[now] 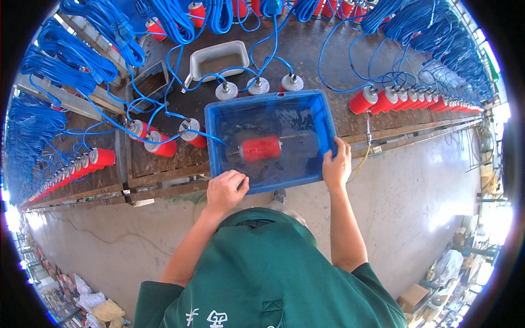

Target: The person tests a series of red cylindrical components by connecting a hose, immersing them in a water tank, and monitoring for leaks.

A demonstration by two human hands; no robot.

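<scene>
In front of me a blue plastic bin (326, 116) holds what looks like clear water. A red cylinder (261, 148) with pale end caps lies on its side in it, and a blue cable runs over the bin's left wall towards it. The fingers of my left hand (225, 191) are curled over the near rim by the left corner. At the right wall, my right hand (337, 165) grips the rim between thumb and fingers. Behind the bin, several red cylinders with metal tops (258, 86) stand upright, blue cables attached.
Under the bin is a dark workbench (306, 52). A grey tray (219, 57) stands towards the back. Rows of red cylinders (388, 99) line the bench edge on the right, others on the left. Coiled blue cables (76, 54) hang around. A yellow hose (363, 161) dangles off the edge.
</scene>
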